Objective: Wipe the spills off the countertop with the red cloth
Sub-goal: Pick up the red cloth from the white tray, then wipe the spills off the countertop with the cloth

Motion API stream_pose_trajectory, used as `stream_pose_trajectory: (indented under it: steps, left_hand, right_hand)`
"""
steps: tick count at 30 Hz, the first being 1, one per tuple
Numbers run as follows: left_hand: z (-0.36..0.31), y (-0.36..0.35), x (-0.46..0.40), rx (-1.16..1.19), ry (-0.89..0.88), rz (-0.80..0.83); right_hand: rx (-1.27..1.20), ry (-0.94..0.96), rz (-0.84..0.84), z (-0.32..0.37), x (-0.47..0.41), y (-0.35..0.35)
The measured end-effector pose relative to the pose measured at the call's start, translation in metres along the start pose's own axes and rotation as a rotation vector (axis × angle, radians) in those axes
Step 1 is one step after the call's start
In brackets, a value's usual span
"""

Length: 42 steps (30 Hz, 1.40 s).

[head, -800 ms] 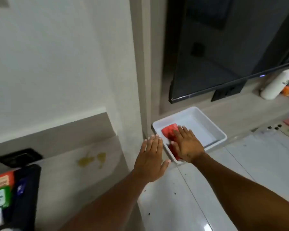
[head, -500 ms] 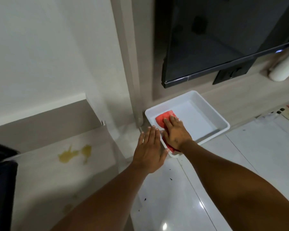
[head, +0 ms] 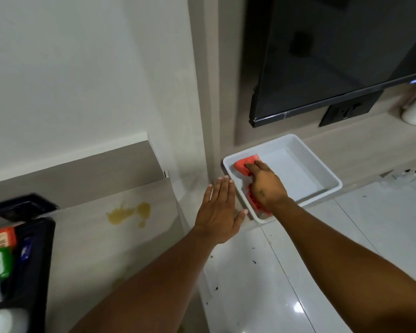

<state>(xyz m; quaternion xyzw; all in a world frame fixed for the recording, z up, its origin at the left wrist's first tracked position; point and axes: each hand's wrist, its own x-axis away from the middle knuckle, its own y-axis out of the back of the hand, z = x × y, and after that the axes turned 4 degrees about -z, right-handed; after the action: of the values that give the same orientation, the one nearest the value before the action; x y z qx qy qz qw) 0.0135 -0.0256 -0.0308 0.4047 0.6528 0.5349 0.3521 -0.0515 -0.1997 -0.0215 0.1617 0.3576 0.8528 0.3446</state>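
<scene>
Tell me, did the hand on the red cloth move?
Yes. The right hand has curled its fingers, bunching the red cloth up, though it stays in the same corner of the white tray.

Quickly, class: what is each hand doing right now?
Left hand: open, flat, holding nothing.
Right hand: closing on the red cloth in the white tray.

A pale wood countertop (head: pixel 87 236) fills the lower left of the frame — a yellow spill (head: pixel 127 213) at its middle, a black tray (head: pixel 37 255) at the left edge. Right of centre, a white tray (head: pixel 322 174) sits on a low ledge (head: pixel 360 150).
</scene>
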Motion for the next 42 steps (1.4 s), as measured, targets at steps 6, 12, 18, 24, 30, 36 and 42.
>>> stream_pose_trajectory:
  steps: [6, 12, 18, 24, 30, 36, 42]
  left_hand:
    - [0.01, 0.035, 0.062, -0.011, 0.045, -0.091]
    - [0.052, 0.051, 0.198, 0.043, 0.211, -0.088]
    - [0.12, 0.019, 0.378, 0.008, 0.334, -0.038]
    - [0.15, -0.007, 0.423, 0.037, 0.347, 0.039]
    - [0.158, -0.022, 0.425, 0.017, 0.364, -0.021]
    - [0.166, -0.02, 0.422, -0.016, 0.333, 0.032]
    - [0.172, -0.021, 0.419, 0.002, 0.323, 0.038]
  right_hand:
    - [0.123, 0.116, -0.075, 0.052, 0.08, -0.018]
    - [-0.046, 0.096, -0.07, 0.098, 0.218, -0.075]
    - [-0.016, -0.036, 0.006, 0.113, 0.343, -0.152]
    - [0.284, -0.055, -0.003, 0.107, 0.378, -0.182]
    - [0.254, 0.053, 0.015, 0.111, 0.334, -0.188]
    - [0.33, 0.219, 0.087, 0.113, 0.34, -0.202]
    - [0.316, 0.123, 0.028, 0.108, 0.295, -0.196]
